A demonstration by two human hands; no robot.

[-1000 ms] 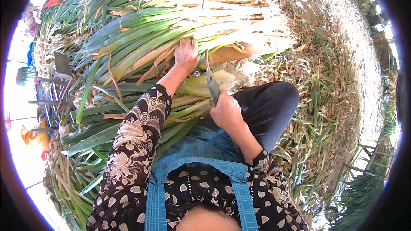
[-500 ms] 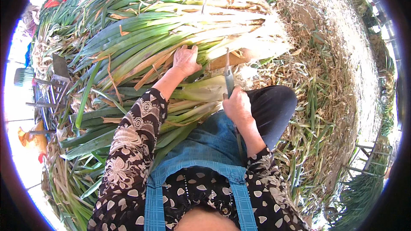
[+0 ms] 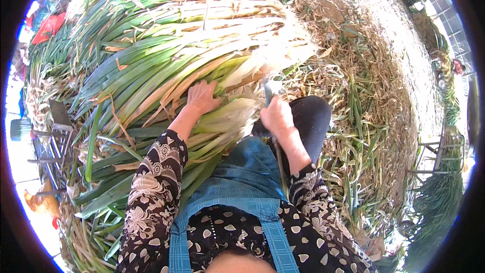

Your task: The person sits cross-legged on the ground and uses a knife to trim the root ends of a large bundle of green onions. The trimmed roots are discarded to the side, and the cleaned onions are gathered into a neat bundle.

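My left hand [image 3: 203, 97] is closed over the stalk of a leek [image 3: 233, 114], its fingers curled down among the leaves. The leek's pale root end points right, toward my other hand. In my right hand [image 3: 278, 116] is a grey-blue air blow gun [image 3: 269, 90], blurred, with its nozzle near the white leek ends. A thin hose [image 3: 281, 169] runs from below that hand across my lap. Beyond my left hand lies a large heap of leeks [image 3: 151, 55], green leaves to the left and white ends to the right. More leeks lie under my left forearm.
Dry peelings and loose leaves [image 3: 364, 121] cover the ground at right. A metal-framed stool [image 3: 437, 154] stands at far right beside a green heap [image 3: 429, 222]. Another metal frame [image 3: 55, 146] stands at left, with a red cloth or bag [image 3: 49, 28] farther back. My bent knee [image 3: 316, 121] is beside my right hand.
The whole view has shifted, so the heap appears farther left. My left hand stays on the leeks. The air blow gun in my right hand is now blurred, its nozzle less distinct.
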